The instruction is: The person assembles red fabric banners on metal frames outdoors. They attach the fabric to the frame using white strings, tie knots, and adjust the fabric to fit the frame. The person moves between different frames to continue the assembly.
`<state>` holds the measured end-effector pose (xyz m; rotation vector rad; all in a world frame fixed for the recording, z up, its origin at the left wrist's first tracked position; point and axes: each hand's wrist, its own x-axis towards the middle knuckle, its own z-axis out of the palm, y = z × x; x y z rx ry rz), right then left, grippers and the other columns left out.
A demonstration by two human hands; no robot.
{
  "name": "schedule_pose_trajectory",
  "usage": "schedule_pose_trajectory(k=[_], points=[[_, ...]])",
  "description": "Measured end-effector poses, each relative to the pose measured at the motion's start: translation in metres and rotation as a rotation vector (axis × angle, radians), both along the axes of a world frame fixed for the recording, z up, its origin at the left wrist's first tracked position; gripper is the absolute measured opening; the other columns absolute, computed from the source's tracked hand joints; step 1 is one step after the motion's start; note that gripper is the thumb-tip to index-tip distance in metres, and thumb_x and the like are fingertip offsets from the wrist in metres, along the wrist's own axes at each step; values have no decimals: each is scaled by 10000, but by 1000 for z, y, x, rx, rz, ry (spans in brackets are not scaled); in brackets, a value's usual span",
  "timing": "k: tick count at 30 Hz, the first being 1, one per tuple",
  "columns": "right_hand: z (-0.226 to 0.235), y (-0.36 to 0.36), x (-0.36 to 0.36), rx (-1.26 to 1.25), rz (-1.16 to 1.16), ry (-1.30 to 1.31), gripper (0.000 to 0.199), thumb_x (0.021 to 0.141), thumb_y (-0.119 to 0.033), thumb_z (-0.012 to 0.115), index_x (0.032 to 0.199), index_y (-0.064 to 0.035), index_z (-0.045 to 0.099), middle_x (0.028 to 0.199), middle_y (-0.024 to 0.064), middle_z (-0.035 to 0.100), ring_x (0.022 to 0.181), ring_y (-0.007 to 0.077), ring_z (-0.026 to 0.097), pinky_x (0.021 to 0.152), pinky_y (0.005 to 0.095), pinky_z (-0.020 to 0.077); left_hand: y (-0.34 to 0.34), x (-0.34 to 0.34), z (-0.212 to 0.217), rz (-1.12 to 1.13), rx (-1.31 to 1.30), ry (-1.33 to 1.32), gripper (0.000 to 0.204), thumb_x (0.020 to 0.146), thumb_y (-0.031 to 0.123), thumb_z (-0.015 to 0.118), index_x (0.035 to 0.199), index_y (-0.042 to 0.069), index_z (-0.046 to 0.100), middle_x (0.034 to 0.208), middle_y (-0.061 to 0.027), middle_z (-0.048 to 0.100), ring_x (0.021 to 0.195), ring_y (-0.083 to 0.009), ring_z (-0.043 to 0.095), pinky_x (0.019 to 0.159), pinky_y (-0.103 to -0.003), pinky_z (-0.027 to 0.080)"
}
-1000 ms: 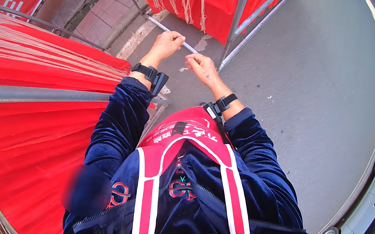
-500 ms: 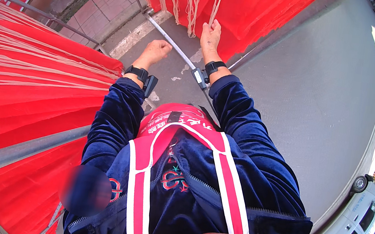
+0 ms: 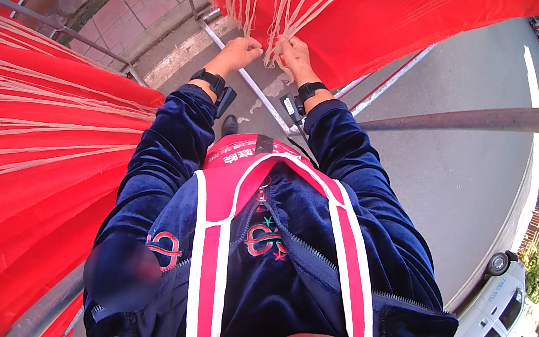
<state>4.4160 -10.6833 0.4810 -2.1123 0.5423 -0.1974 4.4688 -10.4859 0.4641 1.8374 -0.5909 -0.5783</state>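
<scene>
Beige strings [image 3: 285,5] hang in bunches over a red cloth [image 3: 358,29] at the top of the view. My right hand [image 3: 295,56] is closed on the lower part of one bunch, and loose string ends dangle below its fingers. To its left, my left hand [image 3: 241,54] has its thumb and fingers pressed together beside the ends of another bunch. Whether a thin strand lies in that pinch is too small to make out. Both wrists carry black straps with small devices.
Another red cloth [image 3: 30,155] with beige strings fills the left side. Metal poles [image 3: 476,120] frame the spot, one reaching right. Below my hands, a white bar [image 3: 253,87] crosses near the pavement. A white van [image 3: 484,330] stands at the lower right.
My right hand has moved left and slightly down along the strings, gathering their ends. My left hand has moved up and right toward it. The far red cloth now spreads farther right.
</scene>
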Motion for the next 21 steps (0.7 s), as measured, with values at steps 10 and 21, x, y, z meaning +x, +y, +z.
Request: schedule_pose_trajectory(k=[10, 21], points=[[4, 71, -25, 612, 271, 30, 341, 955, -161, 604, 1250, 10, 588, 1083, 84, 682, 960, 153, 660, 819, 284, 548, 57, -17, -8, 89, -79, -68, 272, 896, 179, 657, 1112, 14, 673, 901, -56, 701, 858, -134, 641, 794, -285, 504], [-12, -2, -145, 566, 37, -279, 226, 992, -201, 574, 1099, -28, 672, 907, 47, 716, 782, 103, 668, 710, 245, 541, 20, -100, -37, 310, -547, 334, 192, 976, 233, 571, 1046, 62, 623, 956, -68, 705, 909, -176, 689, 810, -303, 519]])
